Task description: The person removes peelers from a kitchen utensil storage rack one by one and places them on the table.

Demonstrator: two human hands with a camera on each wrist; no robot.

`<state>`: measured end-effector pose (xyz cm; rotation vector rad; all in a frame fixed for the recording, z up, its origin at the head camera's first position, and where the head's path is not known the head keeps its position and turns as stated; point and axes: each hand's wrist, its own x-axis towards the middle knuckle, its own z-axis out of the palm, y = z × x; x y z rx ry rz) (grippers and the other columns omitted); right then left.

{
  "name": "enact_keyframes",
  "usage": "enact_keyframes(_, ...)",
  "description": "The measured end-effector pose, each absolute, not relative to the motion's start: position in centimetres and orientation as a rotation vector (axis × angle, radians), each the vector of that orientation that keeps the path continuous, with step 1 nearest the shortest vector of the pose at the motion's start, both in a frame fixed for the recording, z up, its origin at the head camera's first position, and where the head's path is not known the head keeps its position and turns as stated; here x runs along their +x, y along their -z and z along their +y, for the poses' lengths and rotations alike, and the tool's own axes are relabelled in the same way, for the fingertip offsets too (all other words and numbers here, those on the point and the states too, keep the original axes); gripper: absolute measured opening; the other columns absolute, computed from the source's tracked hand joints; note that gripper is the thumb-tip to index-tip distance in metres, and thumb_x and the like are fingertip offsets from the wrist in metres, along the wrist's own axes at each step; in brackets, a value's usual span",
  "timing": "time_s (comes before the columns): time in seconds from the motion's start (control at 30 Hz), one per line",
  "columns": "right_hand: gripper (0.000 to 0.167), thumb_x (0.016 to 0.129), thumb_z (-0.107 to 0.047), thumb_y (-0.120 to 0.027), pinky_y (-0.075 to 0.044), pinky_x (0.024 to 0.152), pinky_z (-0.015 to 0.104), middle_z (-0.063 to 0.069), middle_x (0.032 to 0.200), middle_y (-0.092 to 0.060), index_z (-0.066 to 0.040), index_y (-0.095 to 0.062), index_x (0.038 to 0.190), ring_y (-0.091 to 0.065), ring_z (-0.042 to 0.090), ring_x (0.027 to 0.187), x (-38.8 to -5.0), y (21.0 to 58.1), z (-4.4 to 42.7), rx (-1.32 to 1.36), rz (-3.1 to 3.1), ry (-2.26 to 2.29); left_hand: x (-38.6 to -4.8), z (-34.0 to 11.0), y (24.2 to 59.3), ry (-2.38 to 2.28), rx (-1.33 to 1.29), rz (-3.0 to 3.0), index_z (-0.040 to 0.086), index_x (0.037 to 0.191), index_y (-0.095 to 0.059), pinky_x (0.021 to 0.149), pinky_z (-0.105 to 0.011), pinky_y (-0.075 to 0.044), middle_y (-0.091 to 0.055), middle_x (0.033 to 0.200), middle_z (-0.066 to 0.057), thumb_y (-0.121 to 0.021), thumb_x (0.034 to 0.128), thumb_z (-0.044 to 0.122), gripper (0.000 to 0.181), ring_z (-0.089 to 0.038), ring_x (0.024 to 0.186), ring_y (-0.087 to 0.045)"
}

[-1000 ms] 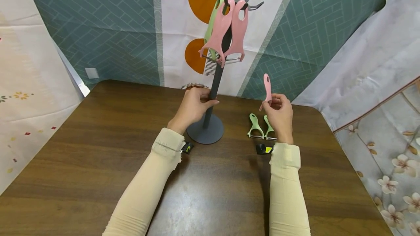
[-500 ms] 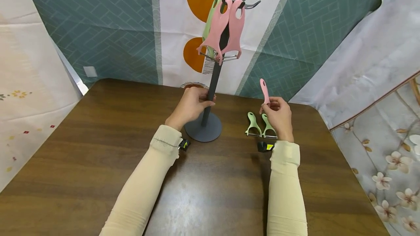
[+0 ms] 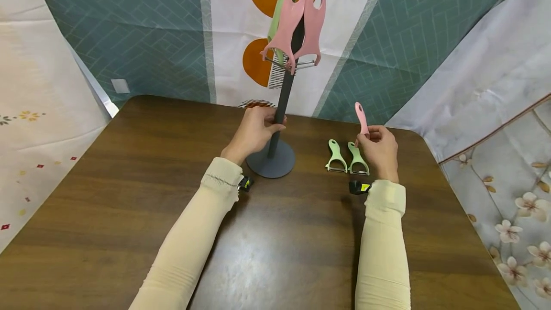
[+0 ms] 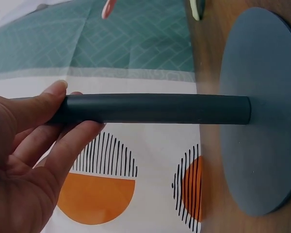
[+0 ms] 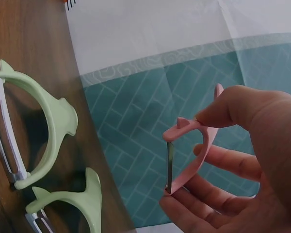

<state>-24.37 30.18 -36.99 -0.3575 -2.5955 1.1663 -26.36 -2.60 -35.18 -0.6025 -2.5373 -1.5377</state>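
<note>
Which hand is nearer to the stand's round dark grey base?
Left. The left hand grips the dark grey pole above the base; the right hand, farther right, holds a pink Y-shaped peeler.

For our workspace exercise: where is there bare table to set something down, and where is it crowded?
Bare table: left of the left sleeve, and between it and the right sleeve, in front of the stand. Crowded: back right, where the right hand hovers beside two green peelers.

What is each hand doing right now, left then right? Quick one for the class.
Left hand: gripping the stand's dark pole.
Right hand: holding a pink peeler.
</note>
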Motion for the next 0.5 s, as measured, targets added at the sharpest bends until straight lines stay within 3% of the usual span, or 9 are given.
enact_keyframes(0.5,0.044,0.093,-0.030,-0.059,-0.042,0.085,0.036,0.020,0.123,-0.068,-0.006,-0.063,0.129,-0.059,0.033,0.113,-24.0,36.8,31.4,-0.464,-2.695,-1.141,-26.6,-2.7,35.4,1.609,-0.591,-2.536,0.008,0.113,-0.072,0.091,-0.037,-0.059,-0.077,0.104,-0.005,-0.074,0.0934,0.011,0.020,-0.017,0.101,-0.073)
